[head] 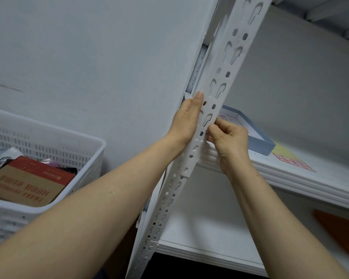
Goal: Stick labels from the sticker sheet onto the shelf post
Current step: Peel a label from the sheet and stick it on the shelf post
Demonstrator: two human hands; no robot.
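The white perforated shelf post (222,77) runs diagonally from the top right to the bottom centre. My left hand (186,119) lies flat against the post's left edge, thumb stretched up along it. My right hand (226,137) has its fingers pinched together against the post's right edge, where a sliver of a red-printed label (206,132) shows at the fingertips. The sticker sheet (293,163), red grids on white and yellow backing, lies on the middle shelf to the right, apart from both hands.
A grey-blue box lid (260,140) sits on the white shelf (290,178) behind my right hand. A white slotted basket (48,146) with a red-brown box (28,182) stands at the left. An orange object (340,230) rests on the lower shelf.
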